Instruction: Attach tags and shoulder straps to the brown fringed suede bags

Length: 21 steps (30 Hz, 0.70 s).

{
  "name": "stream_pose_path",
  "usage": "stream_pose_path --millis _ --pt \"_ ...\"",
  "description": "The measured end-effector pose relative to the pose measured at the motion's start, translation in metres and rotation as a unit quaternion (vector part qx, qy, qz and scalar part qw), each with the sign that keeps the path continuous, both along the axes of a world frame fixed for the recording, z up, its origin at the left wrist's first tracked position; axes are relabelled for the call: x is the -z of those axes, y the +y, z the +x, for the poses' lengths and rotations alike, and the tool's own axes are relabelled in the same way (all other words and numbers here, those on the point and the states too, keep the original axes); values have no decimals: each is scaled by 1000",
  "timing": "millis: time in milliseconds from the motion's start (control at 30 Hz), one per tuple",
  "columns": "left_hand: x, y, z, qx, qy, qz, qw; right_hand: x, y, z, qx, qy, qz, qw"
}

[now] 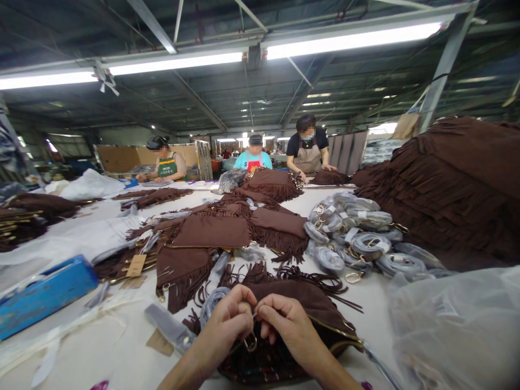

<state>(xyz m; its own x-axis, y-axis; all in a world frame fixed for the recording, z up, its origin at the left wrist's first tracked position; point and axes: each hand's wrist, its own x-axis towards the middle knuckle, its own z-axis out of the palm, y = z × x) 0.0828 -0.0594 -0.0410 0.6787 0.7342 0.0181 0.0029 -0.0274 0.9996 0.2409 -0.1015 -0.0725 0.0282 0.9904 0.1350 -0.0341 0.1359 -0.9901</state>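
Note:
A brown fringed bag (300, 292) lies in front of me with its gold zipper edge open and a dark patterned lining showing. Over its opening, my left hand (235, 314) is closed in a pinch. My right hand (282, 319) pinches right beside it, the fingertips nearly touching. Something thin and pale shows between them, too small to name. Just below my left fingers hangs a gold metal clasp (251, 342); what it is fixed to is hidden. A coiled strap in clear plastic (212, 304) rests behind my left hand.
Several brown fringed bags (213, 232) lie ahead. Plastic-wrapped coiled straps (365, 244) are heaped at right, before a tall brown pile (459, 189). A blue tape dispenser (49, 295) stands left; clear plastic bags (459, 325) lie right. Three co-workers work across the table.

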Motion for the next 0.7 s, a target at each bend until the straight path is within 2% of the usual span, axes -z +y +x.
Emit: stream_pose_path --millis 367,700 --pt "8 2 3 2 -11 -13 1000 2 -1 -1 -15 -11 1 1000" --pt "6 -5 11 -49 -23 -1 999 1 -6 -6 42 -136 100 985"
